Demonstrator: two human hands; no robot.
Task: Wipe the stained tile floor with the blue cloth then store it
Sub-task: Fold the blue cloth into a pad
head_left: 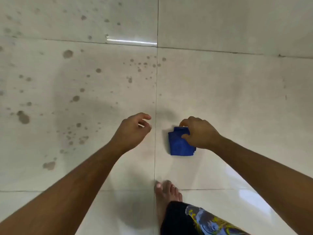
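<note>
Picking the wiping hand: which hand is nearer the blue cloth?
Right. The right hand grips the folded blue cloth at its top edge; the left hand hangs apart, across the grout line, holding nothing.

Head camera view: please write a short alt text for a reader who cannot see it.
A right hand grips a folded blue cloth lying on a pale tile floor, while the empty left hand hovers beside it. Dark stains dot the tiles to the left; a bare foot stands below.

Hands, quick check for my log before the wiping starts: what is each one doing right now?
Left hand: open, fingers loosely curled, holding nothing.
Right hand: pinching the folded blue cloth at its top edge.
</note>
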